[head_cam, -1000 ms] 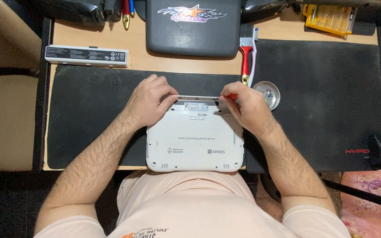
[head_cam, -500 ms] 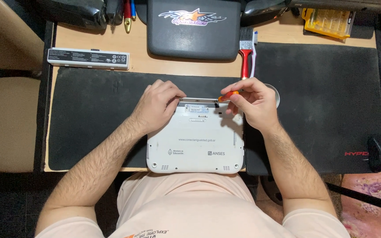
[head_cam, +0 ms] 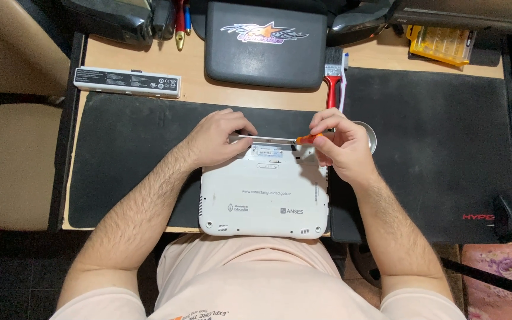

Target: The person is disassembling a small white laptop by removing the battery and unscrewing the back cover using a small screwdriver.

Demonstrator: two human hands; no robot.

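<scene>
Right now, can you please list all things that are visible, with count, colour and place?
Small laptop: one, white, upside down, front middle of the desk.
Screwdriver: one, orange handle, at the laptop's back edge.
Battery pack: one, white, long, back left.
Brush: one, red handle, back middle.
Small round dish: one, silver, partly behind the right hand.
Desk mats: two, black, left and right.
Padded case: one, dark grey, back middle.
Parts box: one, yellow, back right.
Left hand: on the laptop's back edge.
Right hand: holding the screwdriver.
</scene>
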